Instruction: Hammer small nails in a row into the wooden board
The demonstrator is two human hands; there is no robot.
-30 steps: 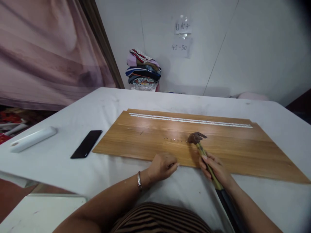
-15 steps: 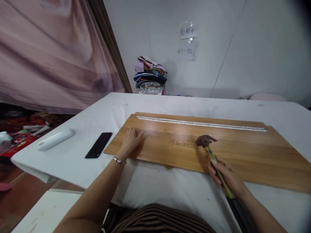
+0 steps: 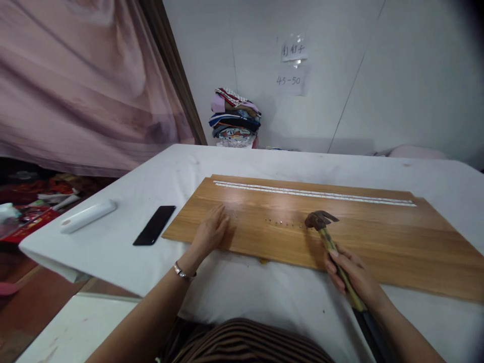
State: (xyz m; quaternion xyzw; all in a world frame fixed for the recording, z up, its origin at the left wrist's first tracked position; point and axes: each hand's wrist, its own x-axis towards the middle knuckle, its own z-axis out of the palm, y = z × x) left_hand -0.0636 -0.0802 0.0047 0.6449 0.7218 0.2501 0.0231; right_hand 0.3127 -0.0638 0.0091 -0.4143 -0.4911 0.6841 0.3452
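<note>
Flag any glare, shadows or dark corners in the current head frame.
Head view: pale glare on the wooden board, near the white strips; head view: soft shadows beside the left hand and hammer; head view: upper-right corner darkened.

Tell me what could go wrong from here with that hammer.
The left hand is at the board, so a stray swing of the hammer in the right hand might catch it. An off-centre blow near the row of small nails could dent the board. If jolted, the board might nudge the phone beside it.
</note>
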